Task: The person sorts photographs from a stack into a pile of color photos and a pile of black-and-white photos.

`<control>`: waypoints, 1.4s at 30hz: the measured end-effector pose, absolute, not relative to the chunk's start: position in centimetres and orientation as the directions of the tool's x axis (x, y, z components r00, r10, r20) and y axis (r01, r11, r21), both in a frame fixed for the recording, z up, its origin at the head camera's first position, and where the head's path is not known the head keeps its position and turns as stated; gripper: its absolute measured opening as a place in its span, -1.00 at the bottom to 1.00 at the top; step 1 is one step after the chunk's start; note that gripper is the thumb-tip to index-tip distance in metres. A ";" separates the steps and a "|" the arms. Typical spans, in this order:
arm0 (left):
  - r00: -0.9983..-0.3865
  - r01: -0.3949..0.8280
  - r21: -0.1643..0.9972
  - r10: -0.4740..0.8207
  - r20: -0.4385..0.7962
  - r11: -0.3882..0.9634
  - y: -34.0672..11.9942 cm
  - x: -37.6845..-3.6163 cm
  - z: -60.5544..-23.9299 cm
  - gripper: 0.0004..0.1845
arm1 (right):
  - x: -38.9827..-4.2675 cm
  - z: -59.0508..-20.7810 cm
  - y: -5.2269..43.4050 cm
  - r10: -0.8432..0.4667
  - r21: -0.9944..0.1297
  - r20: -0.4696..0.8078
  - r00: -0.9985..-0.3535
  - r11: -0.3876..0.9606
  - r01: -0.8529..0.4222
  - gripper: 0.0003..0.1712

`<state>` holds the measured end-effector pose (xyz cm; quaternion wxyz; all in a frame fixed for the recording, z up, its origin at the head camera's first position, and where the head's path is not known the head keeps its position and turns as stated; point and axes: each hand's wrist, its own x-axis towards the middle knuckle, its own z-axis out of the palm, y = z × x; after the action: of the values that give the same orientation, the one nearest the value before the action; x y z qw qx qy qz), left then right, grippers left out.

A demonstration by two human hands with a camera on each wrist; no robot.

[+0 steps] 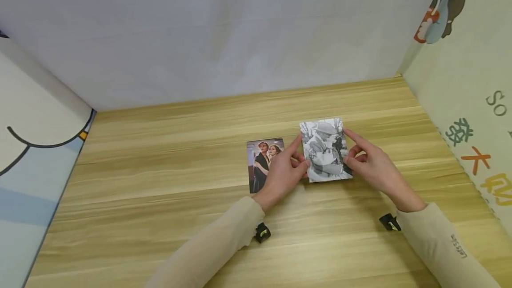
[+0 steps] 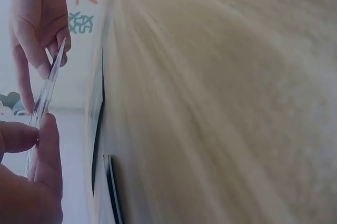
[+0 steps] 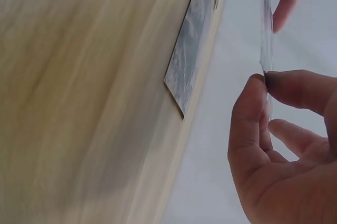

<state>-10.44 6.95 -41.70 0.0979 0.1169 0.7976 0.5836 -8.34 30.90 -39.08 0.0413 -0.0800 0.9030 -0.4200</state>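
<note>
I pinch the black-and-white photo (image 1: pixel 326 150) by its two side edges, left hand (image 1: pixel 282 174) and right hand (image 1: pixel 374 168) equally near, lifted off the table (image 1: pixel 160 190) (long axis pointing away from me). The colour photo (image 1: pixel 260 163) lies flat under my left hand.

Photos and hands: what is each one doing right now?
black-and-white photo: lifted off the table, pinched at both side edges.
colour photo: lying flat on the wooden table, partly under the left hand.
left hand: pinching the black-and-white photo's left edge.
right hand: pinching its right edge.
</note>
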 end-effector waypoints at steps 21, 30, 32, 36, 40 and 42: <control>-0.941 0.081 0.911 0.332 -0.063 0.404 7.9 -10.8 -42.1 -0.17 | -9.1 -39.6 31.9 -0.194 -0.746 -0.035 -0.980 0.657 -0.103 -0.19; -0.938 0.049 0.901 0.330 -0.107 0.431 8.3 -11.4 -42.1 -0.16 | -9.8 -39.8 32.2 -0.224 -0.745 -0.058 -0.973 0.658 -0.107 -0.19; -0.937 0.043 0.895 0.328 -0.118 0.444 8.4 -11.5 -42.2 -0.16 | -9.9 -39.9 32.2 -0.231 -0.745 -0.068 -0.971 0.659 -0.105 -0.19; -0.935 0.034 0.883 0.327 -0.137 0.467 8.5 -11.7 -42.3 -0.17 | -10.2 -40.0 32.3 -0.247 -0.741 -0.083 -0.965 0.663 -0.106 -0.19; -0.929 0.016 0.881 0.333 -0.162 0.473 8.7 -11.8 -42.5 -0.16 | -10.4 -40.3 32.5 -0.259 -0.741 -0.101 -0.960 0.664 -0.101 -0.19; -0.925 0.008 0.882 0.338 -0.173 0.471 8.7 -11.8 -42.6 -0.16 | -10.5 -40.4 32.6 -0.261 -0.738 -0.116 -0.958 0.668 -0.092 -0.19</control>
<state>-11.82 8.71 -42.59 0.1638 0.1025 0.8420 0.5037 -10.48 32.59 -40.39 0.1065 -0.0972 0.9070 -0.3957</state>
